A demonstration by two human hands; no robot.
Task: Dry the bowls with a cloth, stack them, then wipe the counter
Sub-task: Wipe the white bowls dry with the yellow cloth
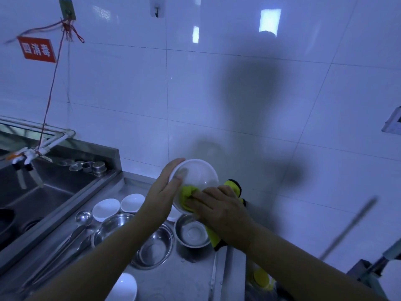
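The left hand (167, 192) grips a white bowl (195, 181) by its rim, thumb hooked inside and fingers curled behind, holding it tilted in the air above the steel counter (186, 276). The right hand (219, 207) presses a yellow cloth (187, 195) into the lower part of the bowl, fingers spread flat on the wad; the rest of the cloth trails out behind the hand and hangs below the wrist, its dark edging showing.

Nearest to where I stand, at the counter's front edge, another white bowl (124, 287) sits partly cut off from view. Just past it, under the forearms, lie three steel bowls: a shallow one (154, 248) in the middle, a second (110, 227) to its left, and a deeper one (192, 233) to the right, directly below the held bowl. A ladle (83, 218) lies beside them with its long handle running towards the front left. Behind these rest two small white dishes (106, 208), side by side.

To the left is a sink (43, 198), with a tap (23, 159) over it and some small metal pieces (86, 166) on its back ledge. On the tiled wall (217, 83) beyond, a red sign (36, 49) hangs by a string from a hook (67, 9), and a second hook (156, 9) sits further right.
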